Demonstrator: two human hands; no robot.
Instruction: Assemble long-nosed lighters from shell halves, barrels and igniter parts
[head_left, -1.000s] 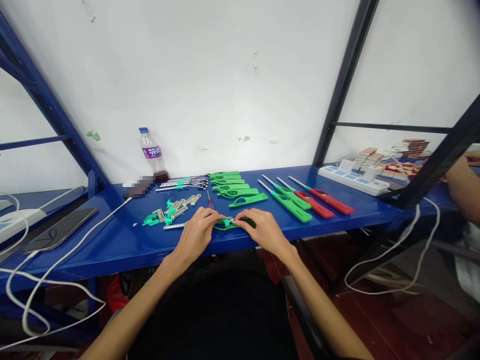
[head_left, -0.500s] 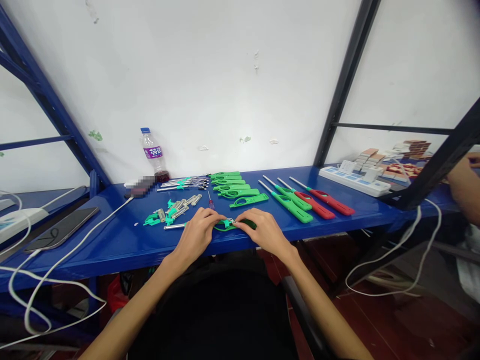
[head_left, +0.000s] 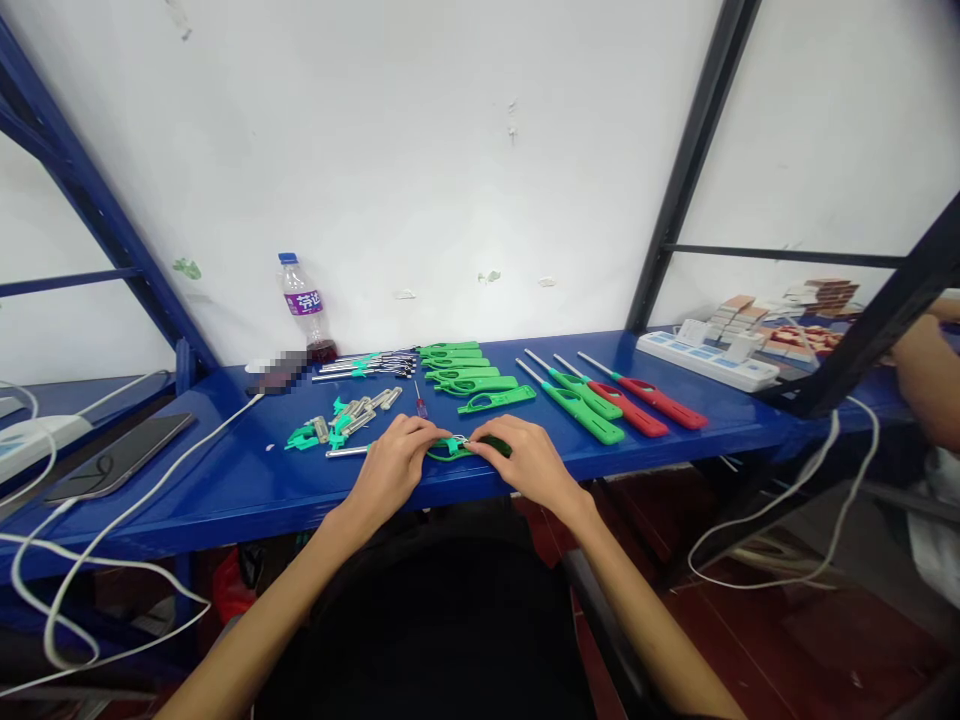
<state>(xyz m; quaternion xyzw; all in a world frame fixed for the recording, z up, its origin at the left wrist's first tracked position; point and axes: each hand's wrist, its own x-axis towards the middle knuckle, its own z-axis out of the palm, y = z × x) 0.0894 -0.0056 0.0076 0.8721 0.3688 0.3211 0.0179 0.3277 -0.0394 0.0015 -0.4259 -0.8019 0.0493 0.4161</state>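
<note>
At the front edge of the blue table [head_left: 225,490], both hands are on one green lighter casing [head_left: 450,453] with a metal tube [head_left: 346,452] sticking out to the left. My left hand [head_left: 397,460] grips its tube end, fingers pressed together. My right hand [head_left: 525,455] pinches at the parts inside, covering the handle end. Behind them lie several green casing halves [head_left: 495,399], a small screwdriver [head_left: 421,405], metal tubes with wires [head_left: 367,366], and clear and teal inner parts [head_left: 352,415]. Green lighters [head_left: 585,415] and red lighters [head_left: 660,402] lie to the right.
A bottle [head_left: 304,305] stands by the wall. At the left are a phone [head_left: 124,455] and white cables [head_left: 165,485]. A power strip [head_left: 705,362] lies at the right, near a dark metal post [head_left: 686,160]. Another person's arm [head_left: 930,375] shows at the far right.
The view has shifted very slightly. Both hands keep the same hold on the casing, with no clear movement.
</note>
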